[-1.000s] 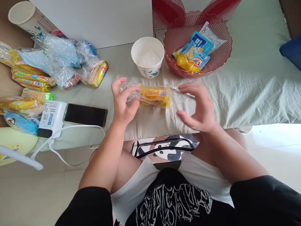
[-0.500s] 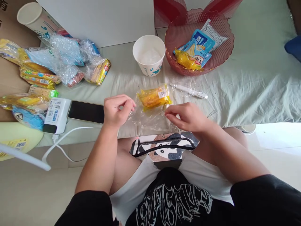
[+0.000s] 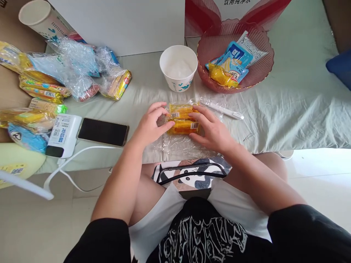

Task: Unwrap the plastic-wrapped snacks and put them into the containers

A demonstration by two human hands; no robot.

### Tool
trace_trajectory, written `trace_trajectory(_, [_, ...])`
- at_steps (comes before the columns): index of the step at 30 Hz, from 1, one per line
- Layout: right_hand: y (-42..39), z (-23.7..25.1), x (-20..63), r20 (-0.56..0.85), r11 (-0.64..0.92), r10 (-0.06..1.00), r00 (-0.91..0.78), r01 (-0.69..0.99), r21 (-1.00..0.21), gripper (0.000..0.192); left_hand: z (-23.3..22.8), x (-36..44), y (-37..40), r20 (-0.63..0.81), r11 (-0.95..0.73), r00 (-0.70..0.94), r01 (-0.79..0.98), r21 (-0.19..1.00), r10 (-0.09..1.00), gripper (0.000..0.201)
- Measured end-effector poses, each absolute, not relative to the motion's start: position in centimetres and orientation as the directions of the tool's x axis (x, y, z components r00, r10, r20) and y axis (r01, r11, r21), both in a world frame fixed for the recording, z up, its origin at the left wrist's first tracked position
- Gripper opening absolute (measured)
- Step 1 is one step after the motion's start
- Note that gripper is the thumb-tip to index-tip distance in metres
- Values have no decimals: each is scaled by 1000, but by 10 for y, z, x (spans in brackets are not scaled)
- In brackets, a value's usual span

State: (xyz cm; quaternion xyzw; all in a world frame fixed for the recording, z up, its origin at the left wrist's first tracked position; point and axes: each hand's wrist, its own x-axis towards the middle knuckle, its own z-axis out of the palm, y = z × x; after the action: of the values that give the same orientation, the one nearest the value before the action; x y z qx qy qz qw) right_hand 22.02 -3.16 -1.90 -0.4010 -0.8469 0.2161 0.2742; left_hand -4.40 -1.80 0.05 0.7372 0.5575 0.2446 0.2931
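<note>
Fingers of both hands rest curled on two yellow snack packets (image 3: pixel 183 121), left hand (image 3: pixel 150 127) at their left end, right hand (image 3: pixel 212 132) over their right end; grip loose, more pressing than clenching. Packets lie side by side on a clear plastic sheet (image 3: pixel 178 144), near edge of the bed (image 3: pixel 287 106), under a pale green sheet. White pen (image 3: pixel 223 110) just right of and beyond the packets. White paper cup (image 3: pixel 178 68) farther back; pink ribbed bowl (image 3: pixel 257 78) to its right holds blue and yellow packets. Black phone (image 3: pixel 102 131) to the left, white power bank (image 3: pixel 63 135) beside it with cable. Heap of wrapped snacks (image 3: pixel 68 73) far left.
</note>
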Motion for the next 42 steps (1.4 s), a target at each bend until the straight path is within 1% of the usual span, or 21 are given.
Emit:
trace_trajectory(4, [-32, -21, 217, 305, 598, 793, -528, 579, -554, 35, 0, -38, -12, -2, -137, 231, 585, 800, 973, 31])
trace_trajectory(8, [-42, -13, 211, 341, 600, 800, -493, 667, -441, 25, -3, -35, -8, 33, -77, 106, 449, 890, 994, 40])
trace_trajectory(10, [-48, -9, 208, 347, 591, 804, -483, 708, -386, 24, -5, -35, -6, 31, -43, 40, 357, 933, 999, 42])
trace_trajectory(12, [-52, -7, 206, 334, 600, 798, -502, 713, -362, 26, -8, -35, -4, 8, -11, 10, 280, 960, 1000, 47])
trace_trajectory(17, [-56, -5, 207, 301, 638, 770, -563, 678, -364, 27, -12, -31, -4, -71, 59, 53, 198, 979, 996, 61])
trace_trajectory(19, [-55, -5, 207, 300, 632, 775, -557, 685, -363, 29, -14, -29, -4, -53, 49, 21, 179, 983, 998, 63])
trace_trajectory(21, [-56, -4, 207, 307, 622, 783, -541, 694, -362, 39, -17, -28, -2, 14, 1, -76, 187, 982, 997, 62])
trace_trajectory(24, [-59, -2, 205, 316, 603, 796, -516, 717, -350, 58, -24, -33, 5, 129, -73, -220, 248, 966, 967, 57])
trace_trajectory(26, [-65, 0, 203, 307, 601, 797, -520, 726, -333, 59, -31, -38, 10, 177, -96, -275, 283, 954, 945, 55])
trace_trajectory(28, [-71, 3, 201, 304, 613, 789, -535, 725, -314, 52, -36, -43, 13, 187, -91, -310, 299, 950, 932, 52])
trace_trajectory(31, [-76, 5, 201, 305, 627, 778, -549, 711, -319, 41, -35, -43, 11, 131, -23, -290, 350, 936, 948, 49])
trace_trajectory(33, [-73, 5, 204, 286, 627, 779, -558, 683, -375, 39, -31, -41, 7, 102, 11, -241, 426, 905, 965, 48])
trace_trajectory(36, [-64, 8, 210, 293, 637, 765, -574, 603, -481, 49, -21, -39, 2, 116, 10, -205, 526, 850, 972, 44])
trace_trajectory(39, [-64, 14, 217, 357, 654, 747, -561, 520, -550, 62, -14, -41, 1, 137, 7, -219, 554, 832, 966, 41])
trace_trajectory(42, [-72, 23, 234, 414, 652, 747, -521, 451, -609, 61, -7, -44, -1, 139, 2, -216, 548, 836, 967, 38])
